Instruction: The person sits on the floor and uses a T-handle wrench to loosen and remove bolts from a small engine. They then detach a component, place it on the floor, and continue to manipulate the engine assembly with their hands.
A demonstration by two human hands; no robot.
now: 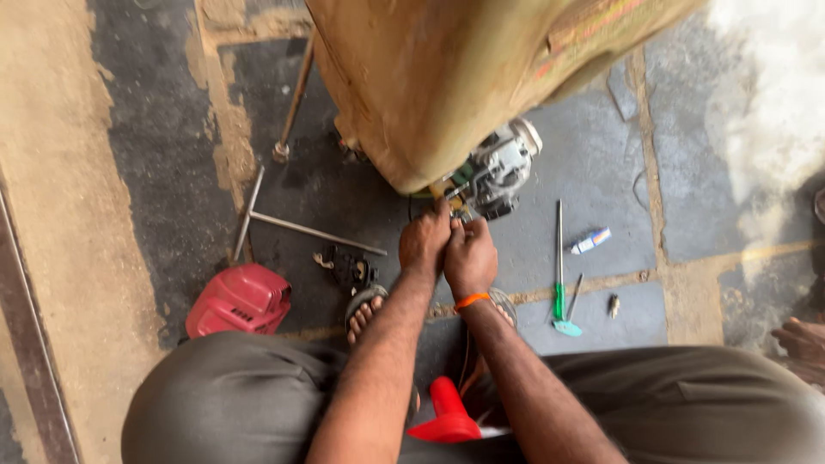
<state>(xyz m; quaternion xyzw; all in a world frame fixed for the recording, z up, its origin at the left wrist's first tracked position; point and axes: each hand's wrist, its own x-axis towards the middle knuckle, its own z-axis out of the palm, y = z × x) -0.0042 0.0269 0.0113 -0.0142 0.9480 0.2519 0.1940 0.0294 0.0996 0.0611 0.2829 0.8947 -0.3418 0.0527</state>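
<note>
A red cover lies on the stone floor at the far left, beside the person's knee. Just right of it a T-shaped wrench lies flat, and a long rod leans up past it toward the tan tank. A small black part sits near a sandalled foot.

The left hand and the right hand are pressed together, knuckles touching, at the small engine that sticks out from under the tank. Both are curled tight with the fingers turned in at the engine's lower edge; what they pinch there is hidden, so I cannot tell what either holds. An orange band circles the right wrist. A red cone stands between the knees.

Right of the hands, a green-handled screwdriver lies on the floor, a thinner tool just beside it. A small white tube lies nearby, and a small plug below it.
</note>
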